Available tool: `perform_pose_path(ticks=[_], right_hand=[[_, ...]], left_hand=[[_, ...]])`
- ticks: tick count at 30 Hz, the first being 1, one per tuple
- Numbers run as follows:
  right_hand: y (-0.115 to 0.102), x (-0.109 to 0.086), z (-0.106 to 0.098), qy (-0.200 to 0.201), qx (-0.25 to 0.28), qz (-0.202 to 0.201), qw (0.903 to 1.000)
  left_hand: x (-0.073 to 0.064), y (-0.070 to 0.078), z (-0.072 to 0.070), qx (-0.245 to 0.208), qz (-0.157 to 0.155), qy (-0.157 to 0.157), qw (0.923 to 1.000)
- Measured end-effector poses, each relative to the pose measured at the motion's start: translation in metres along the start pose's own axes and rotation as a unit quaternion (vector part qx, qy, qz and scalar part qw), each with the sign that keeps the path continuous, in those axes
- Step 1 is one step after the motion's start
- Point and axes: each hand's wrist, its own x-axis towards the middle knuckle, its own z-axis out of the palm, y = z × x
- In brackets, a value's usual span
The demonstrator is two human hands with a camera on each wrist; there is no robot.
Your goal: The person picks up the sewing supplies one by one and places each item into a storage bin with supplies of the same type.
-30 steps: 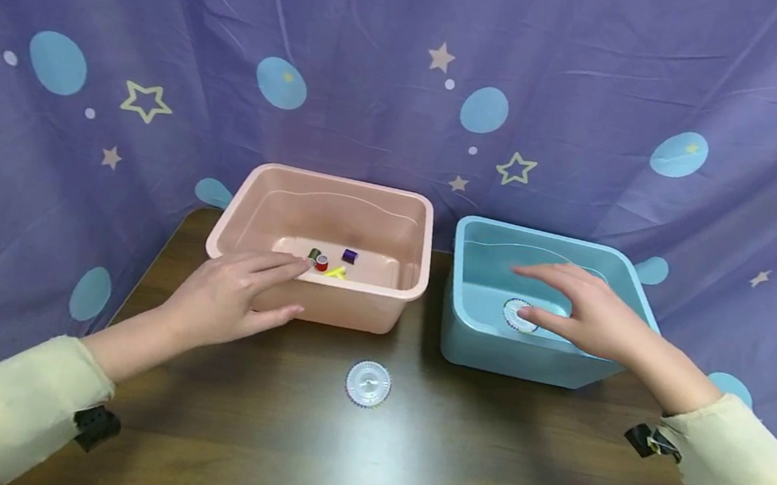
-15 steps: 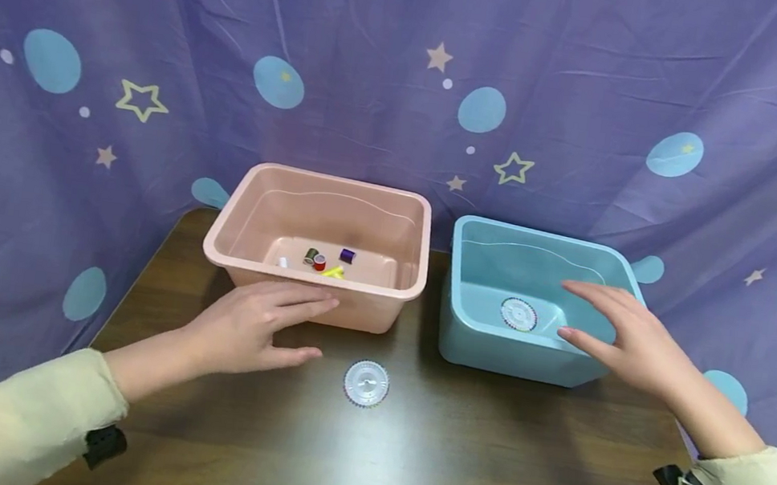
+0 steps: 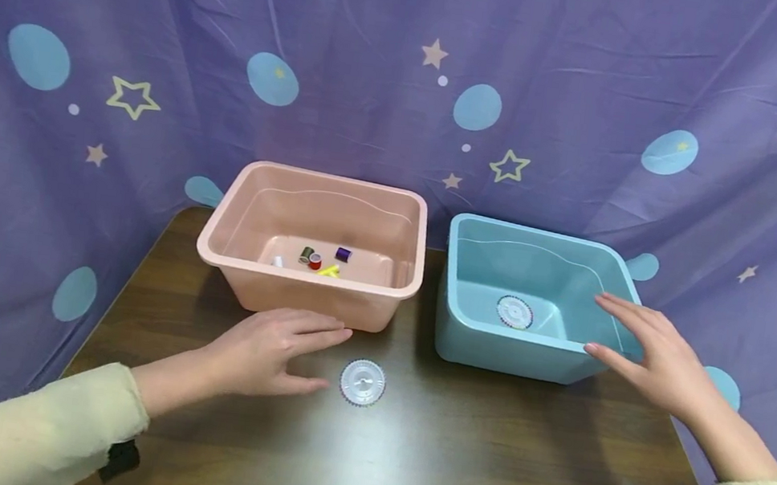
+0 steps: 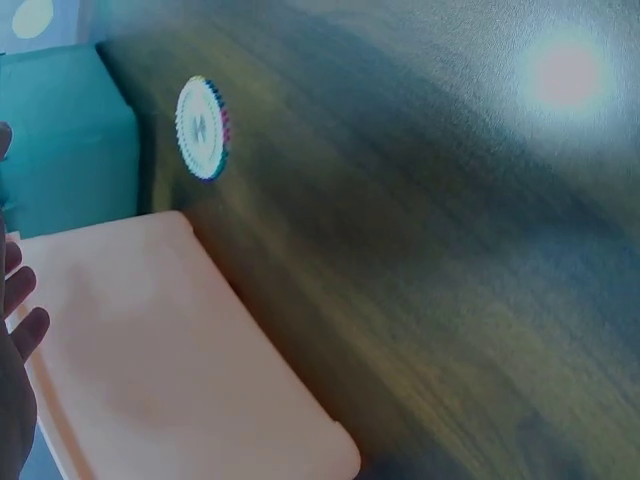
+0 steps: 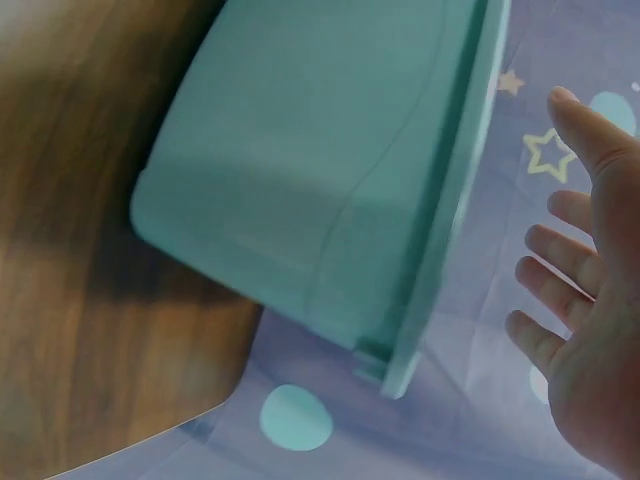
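My left hand (image 3: 273, 354), fingers fairly straight and holding nothing, is over the table just left of a round wheel of sewing pins (image 3: 362, 382). Coloured pinheads ring that wheel, which also shows in the left wrist view (image 4: 202, 128). A second pin wheel (image 3: 514, 312) lies on the floor of the blue bin (image 3: 505, 356). Near that bin's right front corner is my right hand (image 3: 665, 361), its fingers spread and nothing in them. Inside the pink bin (image 3: 309, 297) are a green thread spool (image 3: 307, 255), a red one (image 3: 315, 262) and a purple one (image 3: 343, 254).
A small white piece (image 3: 278, 261) and a yellow item (image 3: 329, 271) lie in the pink bin too. Both bins stand side by side at the back of the wooden table (image 3: 434, 466). Behind them hangs a purple curtain (image 3: 383, 48) with stars and ovals.
My left hand has come from the pink bin's front rim down and right, toward the pin wheel on the table. My right hand has drawn back rightward from above the blue bin.
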Motion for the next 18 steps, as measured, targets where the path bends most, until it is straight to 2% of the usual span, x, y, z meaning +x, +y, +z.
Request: perform_pose_path(ticks=[4,10,18], right_hand=[[0.009,-0.009,0.006,0.014,-0.012,-0.006,0.9998],[0.022,-0.022,0.014,0.061,-0.024,-0.027,0.9975],[0.040,-0.037,0.022,0.099,-0.026,-0.037,0.9940]], left_hand=[[-0.002,0.001,0.007,-0.006,-0.011,-0.018,0.9998],[-0.006,0.003,0.017,-0.016,-0.041,-0.056,0.9974],[-0.005,0.007,0.031,-0.027,-0.050,-0.099,0.9934]])
